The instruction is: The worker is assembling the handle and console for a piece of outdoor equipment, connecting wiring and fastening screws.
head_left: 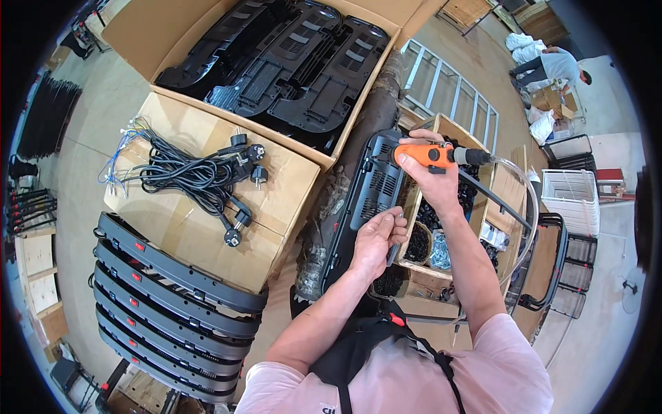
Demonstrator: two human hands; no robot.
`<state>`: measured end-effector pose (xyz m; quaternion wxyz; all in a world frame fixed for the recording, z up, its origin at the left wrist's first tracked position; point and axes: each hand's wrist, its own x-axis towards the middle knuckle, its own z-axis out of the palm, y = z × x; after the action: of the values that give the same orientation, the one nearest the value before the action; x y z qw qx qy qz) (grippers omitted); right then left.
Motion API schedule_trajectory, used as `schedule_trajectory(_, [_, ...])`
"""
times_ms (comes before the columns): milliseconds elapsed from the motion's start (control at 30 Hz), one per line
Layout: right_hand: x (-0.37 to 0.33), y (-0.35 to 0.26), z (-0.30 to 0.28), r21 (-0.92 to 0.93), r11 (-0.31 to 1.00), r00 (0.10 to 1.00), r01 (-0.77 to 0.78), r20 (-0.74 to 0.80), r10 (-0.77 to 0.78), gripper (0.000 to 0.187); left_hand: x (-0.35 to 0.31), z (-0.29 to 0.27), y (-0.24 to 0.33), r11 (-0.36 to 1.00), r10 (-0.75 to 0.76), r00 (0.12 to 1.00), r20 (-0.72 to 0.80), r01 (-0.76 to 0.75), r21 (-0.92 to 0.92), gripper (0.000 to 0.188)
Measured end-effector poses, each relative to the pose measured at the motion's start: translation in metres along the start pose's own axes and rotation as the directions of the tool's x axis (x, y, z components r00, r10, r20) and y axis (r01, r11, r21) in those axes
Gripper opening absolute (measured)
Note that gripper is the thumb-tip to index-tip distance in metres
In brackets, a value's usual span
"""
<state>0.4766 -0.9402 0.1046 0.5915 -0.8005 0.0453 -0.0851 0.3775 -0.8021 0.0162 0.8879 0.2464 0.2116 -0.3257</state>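
Note:
My right hand is wrapped round an orange air screwdriver, held over the upper end of a long black plastic housing with vent slots. A clear hose curves away from the tool's black end. The tool's working tip is hidden. My left hand is closed in a pinch over the housing's right edge; something small shows at the fingertips, too small to name. Just right of it, a wooden parts box holds black screws and a bag of silvery screws.
An open carton of black plastic covers stands at the far left. Black power cables with plugs lie on a closed carton. Curved black frames are stacked nearer me. Beyond stands a metal rack; a person bends by white sacks.

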Motion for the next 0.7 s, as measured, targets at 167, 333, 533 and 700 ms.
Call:
schedule_trajectory(167, [0.007, -0.007, 0.008, -0.029, 1.0, 0.999, -0.01, 0.033, 0.011, 0.047, -0.002, -0.011, 0.007, 1.0, -0.023, 0.999, 0.034, 0.023, 0.02, 0.031])
schedule_trajectory(333, [0.02, -0.013, 0.016, -0.11, 0.993, 0.996, 0.037, 0.085, -0.028, 0.037, -0.001, -0.012, 0.015, 0.997, -0.04, 0.999, 0.006, 0.04, -0.067, 0.031])
schedule_trajectory(533, [0.025, -0.01, 0.016, -0.05, 0.998, 0.993, 0.044, 0.116, -0.038, 0.034, 0.005, -0.015, 0.023, 0.984, -0.018, 1.0, -0.01, 0.016, -0.175, 0.032])
schedule_trajectory(700, [0.027, -0.004, 0.01, -0.136, 0.99, 0.989, 0.027, 0.148, -0.007, 0.04, 0.018, -0.014, 0.023, 0.976, 0.005, 0.999, -0.053, -0.017, -0.218, 0.033])
